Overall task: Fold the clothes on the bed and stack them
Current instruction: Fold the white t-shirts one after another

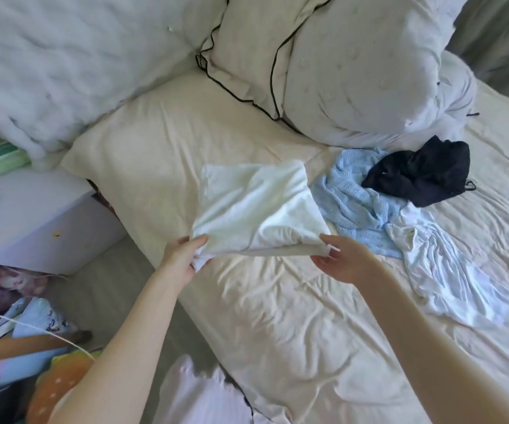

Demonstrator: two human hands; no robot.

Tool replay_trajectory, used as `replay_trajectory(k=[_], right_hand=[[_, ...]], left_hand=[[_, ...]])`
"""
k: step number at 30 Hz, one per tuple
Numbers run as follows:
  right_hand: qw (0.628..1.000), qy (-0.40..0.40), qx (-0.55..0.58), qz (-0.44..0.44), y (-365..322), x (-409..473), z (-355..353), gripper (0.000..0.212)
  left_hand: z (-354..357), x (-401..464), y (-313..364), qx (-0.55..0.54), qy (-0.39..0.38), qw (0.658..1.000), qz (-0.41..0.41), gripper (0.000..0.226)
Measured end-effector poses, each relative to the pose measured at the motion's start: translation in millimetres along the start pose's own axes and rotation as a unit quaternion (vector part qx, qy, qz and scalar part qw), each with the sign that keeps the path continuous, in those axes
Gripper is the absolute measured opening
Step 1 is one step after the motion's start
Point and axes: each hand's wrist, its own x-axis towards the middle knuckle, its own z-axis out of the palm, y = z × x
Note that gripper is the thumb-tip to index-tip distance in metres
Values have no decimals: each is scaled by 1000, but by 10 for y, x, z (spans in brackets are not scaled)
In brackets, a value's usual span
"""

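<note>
Two hands are holding a folded white garment (256,209) above the cream bed sheet (293,316). The left hand (182,255) is pinching the garment's near-left corner, fingers curled into the cloth. The right hand (341,260) is gripping the near-right corner, thumb on top. To the right, a light blue knit (354,206), a black garment (421,172) and a crumpled white garment (449,280) are lying unfolded on the sheet, overlapping one another. A green packet (2,157) is sitting on the bedside desk (33,215); its label is too blurred to read.
</note>
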Motion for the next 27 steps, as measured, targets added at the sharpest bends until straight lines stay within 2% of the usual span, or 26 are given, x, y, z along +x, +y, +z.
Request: replay_trajectory(k=[4, 8, 10, 14, 17, 20, 22, 23, 24, 25, 27], right_hand=[[990, 68, -7, 126, 841, 208, -584, 11], [978, 109, 36, 175, 1248, 265, -824, 4], [980, 112, 46, 155, 1220, 302, -807, 6], [987, 121, 31, 99, 938, 427, -601, 8], [986, 138, 65, 65, 704, 579, -425, 13], [986, 143, 89, -8, 561, 789, -299, 8], [983, 169, -4, -73, 582, 918, -254, 12], [970, 190, -104, -112, 640, 964, -247, 20], [939, 207, -225, -157, 732, 1004, -256, 29], [893, 202, -347, -205, 843, 1047, -267, 36], [780, 140, -541, -281, 1108, 1189, -321, 45]], left_hand=[[-312, -123, -983, 14, 38, 984, -173, 33], [-513, -210, -1380, 13, 35, 969, -244, 9], [-526, -131, -1332, 14, 35, 971, -234, 4], [-360, 180, -998, 21, 11, 982, -187, 17], [-148, 412, -672, 43, 7, 988, -149, 10], [25, 611, -474, 96, 28, 992, -76, 12], [54, 741, -504, 154, 35, 987, -2, 13], [35, 794, -564, 211, 22, 977, 37, 21], [-1, 843, -662, 290, -3, 954, 75, 29], [-48, 903, -788, 386, -32, 915, 113, 39], [-120, 1003, -1075, 550, -87, 808, 195, 54]])
